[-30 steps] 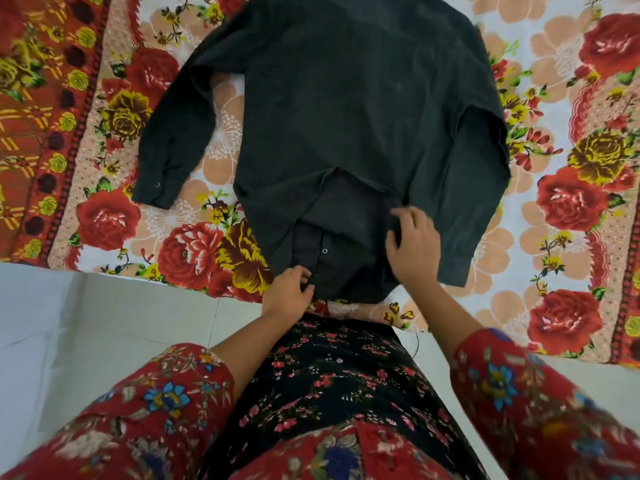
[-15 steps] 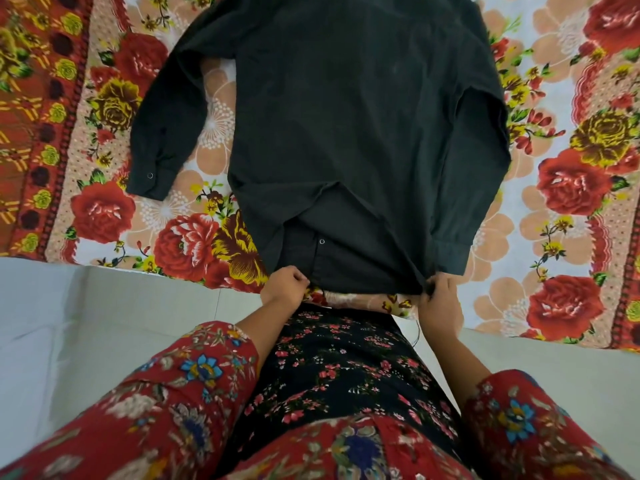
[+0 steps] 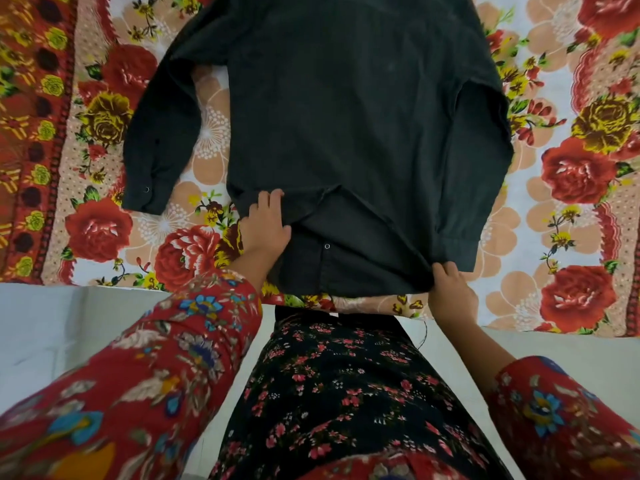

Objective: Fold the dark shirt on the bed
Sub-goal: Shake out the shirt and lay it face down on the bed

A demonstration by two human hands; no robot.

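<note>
The dark shirt lies spread on the bed, its hem toward me and its collar end out of view at the top. One long sleeve stretches down the left side; the other lies folded over the body on the right. My left hand lies on the hem's left part, fingers over the cloth and thumb against the fold. My right hand pinches the hem's right corner at the bed's near edge. A snap button shows on the placket between them.
A floral bedsheet with red and yellow roses covers the bed. Its near edge runs across the view just in front of my body. Pale floor lies below, on both sides of my legs.
My left hand has gone up from the hem's near edge onto the shirt's left part. My right hand has stayed pinching the right corner after dropping there from the shirt body.
</note>
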